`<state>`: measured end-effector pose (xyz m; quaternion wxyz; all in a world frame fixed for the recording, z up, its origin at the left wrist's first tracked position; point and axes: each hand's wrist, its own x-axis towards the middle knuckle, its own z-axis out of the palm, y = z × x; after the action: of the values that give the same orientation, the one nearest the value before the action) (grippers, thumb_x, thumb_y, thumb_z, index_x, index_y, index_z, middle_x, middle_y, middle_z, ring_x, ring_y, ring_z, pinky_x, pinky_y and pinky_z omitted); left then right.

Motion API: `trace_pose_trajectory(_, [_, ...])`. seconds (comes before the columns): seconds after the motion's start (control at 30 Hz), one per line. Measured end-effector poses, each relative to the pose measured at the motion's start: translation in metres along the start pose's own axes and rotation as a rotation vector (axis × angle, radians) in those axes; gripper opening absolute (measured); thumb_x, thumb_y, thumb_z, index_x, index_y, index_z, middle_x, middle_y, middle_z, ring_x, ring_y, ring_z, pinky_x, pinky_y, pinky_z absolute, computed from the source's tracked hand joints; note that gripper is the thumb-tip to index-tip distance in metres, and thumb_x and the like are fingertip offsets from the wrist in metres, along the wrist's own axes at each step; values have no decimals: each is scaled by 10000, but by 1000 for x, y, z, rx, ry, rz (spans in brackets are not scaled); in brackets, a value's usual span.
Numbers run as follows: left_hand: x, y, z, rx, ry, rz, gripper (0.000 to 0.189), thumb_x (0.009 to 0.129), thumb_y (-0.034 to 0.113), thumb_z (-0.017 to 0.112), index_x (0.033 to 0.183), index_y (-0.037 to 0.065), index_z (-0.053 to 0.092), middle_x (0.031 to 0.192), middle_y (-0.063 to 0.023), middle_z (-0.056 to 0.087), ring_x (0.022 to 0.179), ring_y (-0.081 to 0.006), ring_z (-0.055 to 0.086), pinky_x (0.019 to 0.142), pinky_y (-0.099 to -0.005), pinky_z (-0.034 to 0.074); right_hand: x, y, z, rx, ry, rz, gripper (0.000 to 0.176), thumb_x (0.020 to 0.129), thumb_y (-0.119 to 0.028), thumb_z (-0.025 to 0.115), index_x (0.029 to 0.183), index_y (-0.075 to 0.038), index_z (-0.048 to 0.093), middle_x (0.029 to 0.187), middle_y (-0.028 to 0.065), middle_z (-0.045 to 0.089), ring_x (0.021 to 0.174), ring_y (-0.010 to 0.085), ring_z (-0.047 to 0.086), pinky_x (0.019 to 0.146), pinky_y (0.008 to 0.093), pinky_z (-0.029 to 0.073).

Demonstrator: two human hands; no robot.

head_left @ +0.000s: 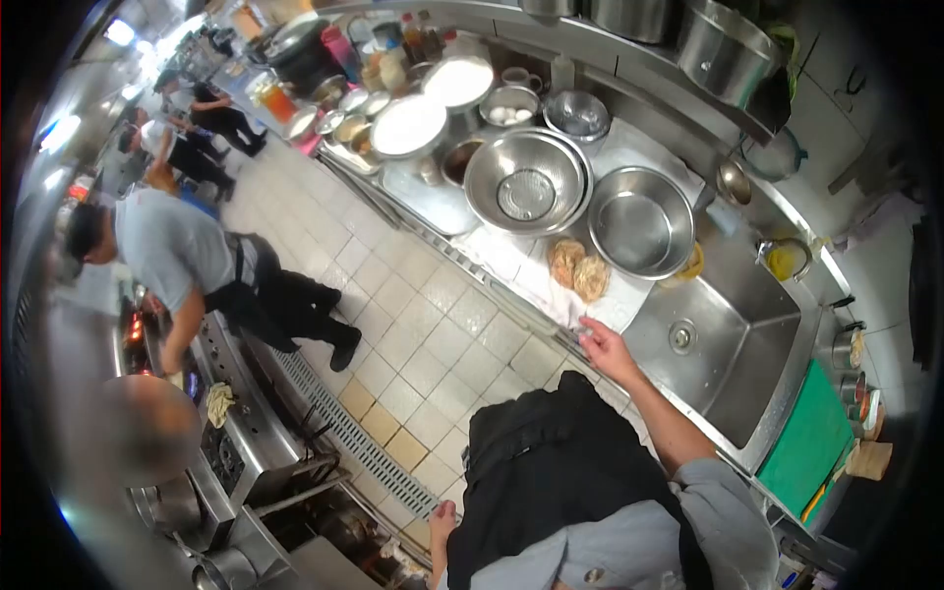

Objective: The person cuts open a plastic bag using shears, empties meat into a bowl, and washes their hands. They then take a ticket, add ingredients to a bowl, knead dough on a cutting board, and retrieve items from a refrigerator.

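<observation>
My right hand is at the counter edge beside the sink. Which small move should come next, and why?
Probably reach the right hand forward to the two flatbreads on the white cloth: they lie just past its fingertips, and the hand looks empty.

Steel grey, white cloth, one slab of green

The bench (639, 147), its sink (747, 364) and the mixing bowls (639, 221) are plain silver-grey steel. A white cloth (531, 280) carries two mottled golden-brown rounds (580, 270). Beside the sink lies a plain bright green board (811, 438). The floor (413, 334) is a grid of pale cream tiles, with a few tan ones by the grey slatted drain grate (344, 433). The wearer's apron (551, 482) is black over a blue-grey shirt (629, 551). The co-worker (187, 256) wears grey above and black below.
</observation>
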<state>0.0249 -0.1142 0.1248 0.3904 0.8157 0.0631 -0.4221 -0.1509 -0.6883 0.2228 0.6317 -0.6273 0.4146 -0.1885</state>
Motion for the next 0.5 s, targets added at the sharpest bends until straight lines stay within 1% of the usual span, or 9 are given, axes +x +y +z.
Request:
trace_pose_trajectory(0.07, [6, -18, 7, -46, 49, -20, 404, 985, 270, 654, 1227, -54, 660, 1135, -132, 718, 1042, -186, 664, 902, -308, 513, 0, -5, 5, 25, -22, 5, 416, 1010, -194, 632, 1406, -86, 565, 689, -31, 550, 596, 59, 476, 546, 259, 419])
trace_pose_trajectory(0.13, [-4, -10, 15, 6, 85, -36, 419, 984, 271, 650, 1245, -56, 652, 1167, -155, 712, 1072, -204, 664, 929, -322, 509, 1, -4, 11, 64, -14, 28, 363, 1016, -180, 620, 1362, -73, 588, 694, -33, 557, 581, 53, 484, 523, 243, 421])
trace_pose_trajectory(0.2, [-30, 30, 20, 73, 94, -84, 449, 978, 273, 647, 1278, -61, 636, 1206, -187, 703, 1098, -238, 668, 959, -349, 508, 1, -1, 13, 125, -67, 23, 336, 1020, -177, 613, 1337, -67, 601, 699, -34, 556, 578, 48, 481, 512, 235, 417])
trace_pose_trajectory(0.23, [-31, 26, 19, 61, 108, -88, 449, 978, 273, 647, 1278, -61, 636, 1206, -187, 703, 1098, -238, 668, 959, -349, 508, 0, 0, 14, 185, -70, 27, 310, 1024, -175, 607, 1313, -61, 614, 704, -36, 555, 575, 42, 478, 502, 227, 413])
trace_pose_trajectory(0.27, [-31, 26, 20, 51, 97, -86, 460, 976, 279, 650, 1286, -62, 631, 1207, -190, 702, 1100, -241, 667, 961, -349, 508, -3, -1, 16, 156, -36, 10, 274, 1030, -163, 595, 1272, -39, 633, 705, -38, 551, 566, 36, 473, 486, 219, 402])
trace_pose_trajectory(0.33, [-32, 27, 25, 32, 84, -80, 472, 973, 284, 654, 1293, -62, 627, 1207, -194, 701, 1102, -244, 667, 962, -349, 509, -8, 2, 15, 159, -38, -38, 265, 1030, -157, 593, 1258, -29, 638, 704, -39, 551, 563, 37, 473, 488, 219, 404])
trace_pose_trajectory(0.37, [-43, 44, 27, 57, 96, -98, 483, 971, 290, 657, 1297, -64, 624, 1204, -196, 702, 1102, -248, 668, 963, -349, 510, -8, 4, 15, 168, -38, -85, 257, 1030, -150, 591, 1244, -18, 644, 703, -39, 550, 561, 37, 473, 491, 219, 405])
trace_pose_trajectory(0.4, [-49, 54, 28, 80, 112, -117, 493, 968, 297, 661, 1300, -66, 621, 1202, -198, 702, 1102, -252, 669, 963, -349, 511, -10, 5, 17, 175, -49, -73, 244, 1029, -138, 589, 1223, -6, 654, 694, -43, 545, 556, 34, 473, 493, 217, 402])
trace_pose_trajectory(0.5, [-44, 43, 30, 46, 109, -101, 493, 968, 295, 660, 1292, -75, 621, 1196, -195, 705, 1101, -252, 671, 963, -348, 513, -20, -6, 12, 73, -52, -48, 230, 1029, -137, 589, 1203, -11, 669, 695, -50, 546, 552, 31, 471, 494, 216, 396])
